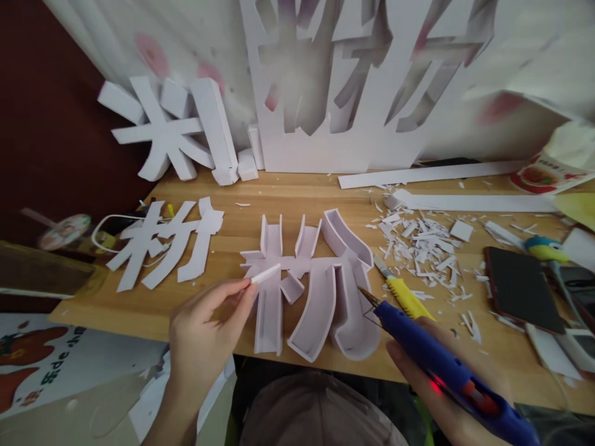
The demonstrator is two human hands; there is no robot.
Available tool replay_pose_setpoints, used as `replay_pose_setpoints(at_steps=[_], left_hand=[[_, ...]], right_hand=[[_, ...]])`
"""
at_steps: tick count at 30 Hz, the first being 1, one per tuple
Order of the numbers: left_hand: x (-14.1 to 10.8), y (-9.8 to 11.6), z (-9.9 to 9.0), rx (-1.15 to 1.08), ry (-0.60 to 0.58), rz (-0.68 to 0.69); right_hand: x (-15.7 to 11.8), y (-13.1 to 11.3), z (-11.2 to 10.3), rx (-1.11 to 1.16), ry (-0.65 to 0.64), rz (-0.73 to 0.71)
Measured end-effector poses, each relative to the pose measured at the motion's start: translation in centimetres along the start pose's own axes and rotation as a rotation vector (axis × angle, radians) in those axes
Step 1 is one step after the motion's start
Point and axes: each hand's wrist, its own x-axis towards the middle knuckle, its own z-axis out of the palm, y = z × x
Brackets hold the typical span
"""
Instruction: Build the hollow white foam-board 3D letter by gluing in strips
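Observation:
My left hand [207, 322] pinches a small white foam board strip [266, 273] between thumb and fingertips. The strip is over the left part of a hollow white foam board character [312, 310], whose thin walls stand up from its base. A short white piece [292, 287] sits within the character's left half. Wrapped around a blue hot glue pen [432, 359] is my right hand [446, 378]. The pen's metal tip points at the character's right side, and a red light glows on its body. A yellow utility knife [403, 294] lies just beyond the pen.
White scraps [425, 244] litter the wooden table [288, 192] on the right, near a dark phone [523, 288]. Long white strips [483, 202] lie behind them. Flat character pieces [153, 248] rest at left. A finished-looking character [167, 133] and a cut-out board [316, 152] stand at the back.

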Motion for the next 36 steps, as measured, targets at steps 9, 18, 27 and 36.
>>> replay_pose_setpoints(at_steps=[9, 18, 27, 36], left_hand=[[4.4, -1.0, 1.5, 0.259, -0.522, -0.023], [6.5, -0.9, 3.2, 0.313, -0.693, -0.03], [6.5, -0.4, 4.4, 0.322, -0.757, -0.037], [6.9, -0.5, 1.5, 0.218, -0.525, -0.075]], right_hand=[[-0.4, 0.7, 0.8, -0.006, -0.079, -0.032], [1.0, -0.2, 1.8, 0.0, -0.125, 0.032], [1.2, 0.0, 1.9, -0.004, -0.155, 0.027], [1.8, -1.6, 2.6, 0.067, -0.098, -0.011]])
